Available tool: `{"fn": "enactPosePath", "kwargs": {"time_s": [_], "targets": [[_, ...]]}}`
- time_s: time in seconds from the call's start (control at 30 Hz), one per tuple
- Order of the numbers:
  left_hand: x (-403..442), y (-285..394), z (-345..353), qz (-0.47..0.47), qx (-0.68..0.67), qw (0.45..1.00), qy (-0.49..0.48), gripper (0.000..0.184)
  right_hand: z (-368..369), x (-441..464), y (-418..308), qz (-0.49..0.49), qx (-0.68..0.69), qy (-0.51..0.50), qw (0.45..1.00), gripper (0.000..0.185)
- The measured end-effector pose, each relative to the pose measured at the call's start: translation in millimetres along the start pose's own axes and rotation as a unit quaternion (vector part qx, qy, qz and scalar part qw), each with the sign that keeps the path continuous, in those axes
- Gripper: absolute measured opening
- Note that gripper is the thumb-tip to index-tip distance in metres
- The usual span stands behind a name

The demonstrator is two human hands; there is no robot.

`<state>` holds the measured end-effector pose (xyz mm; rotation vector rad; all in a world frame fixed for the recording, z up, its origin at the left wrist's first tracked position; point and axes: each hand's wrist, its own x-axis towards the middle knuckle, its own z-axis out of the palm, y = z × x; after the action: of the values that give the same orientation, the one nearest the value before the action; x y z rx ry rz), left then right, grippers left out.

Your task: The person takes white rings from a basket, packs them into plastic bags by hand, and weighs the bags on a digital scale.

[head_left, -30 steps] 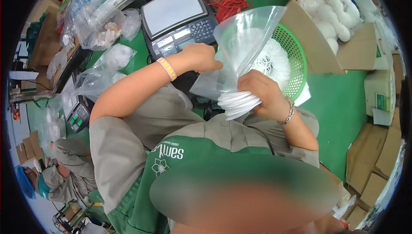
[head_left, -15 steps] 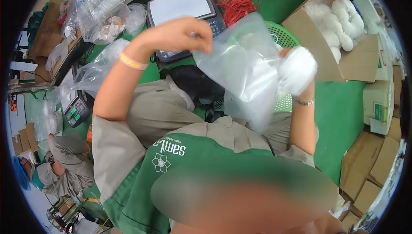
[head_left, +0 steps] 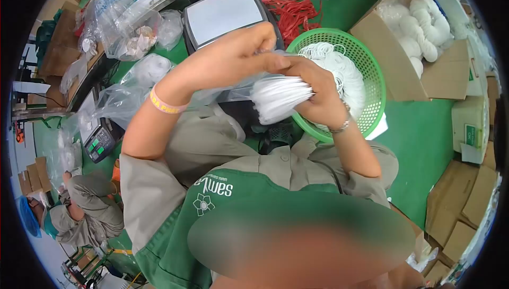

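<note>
My right hand (head_left: 321,93) is closed around a bundle of white cord loops (head_left: 280,98), whose ends fan out to the left. My left hand (head_left: 249,56), with a pink band at its wrist, has its fingers curled on a clear plastic bag (head_left: 233,92); its thumb reaches the right hand. Most of the bag is hidden under the left hand and forearm. Behind the right hand stands a green basket (head_left: 377,79) with more white cord loops (head_left: 350,77) in it.
A scale (head_left: 225,16) stands beyond my left hand, with red strands (head_left: 294,16) beside it. An open carton (head_left: 395,58) holds white skeins (head_left: 424,24). Another scale (head_left: 101,139) and a seated person (head_left: 93,204) are at the left. Flattened cardboard (head_left: 450,199) lies at the right.
The bag, earlier spread out over the basket and then my lap, is now drawn left under my left arm. The cord bundle has come back left from the basket's right side; the hands now meet.
</note>
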<state>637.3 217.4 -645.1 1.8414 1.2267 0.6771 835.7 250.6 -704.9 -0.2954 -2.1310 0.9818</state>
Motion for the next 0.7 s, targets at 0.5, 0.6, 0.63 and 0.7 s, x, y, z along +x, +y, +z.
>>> {"fn": "enactPosePath", "kwargs": {"time_s": [0.5,0.6,0.63,0.7], "targets": [[24,-46,-9,-0.022,-0.170,0.964,0.201,0.009,9,-27,8,0.234,0.397,-0.050,0.886,0.042],[18,-23,9,0.077,-0.109,0.986,0.098,0.009,12,-6,19,0.226,0.601,0.060,0.764,0.046],[17,-14,16,0.105,-0.065,0.987,0.101,0.011,15,-10,37,0.231,0.567,0.050,0.789,0.040],[10,-6,13,0.122,-0.077,0.987,0.076,0.018,39,-2,56,0.320,0.336,0.133,0.876,0.039]]}}
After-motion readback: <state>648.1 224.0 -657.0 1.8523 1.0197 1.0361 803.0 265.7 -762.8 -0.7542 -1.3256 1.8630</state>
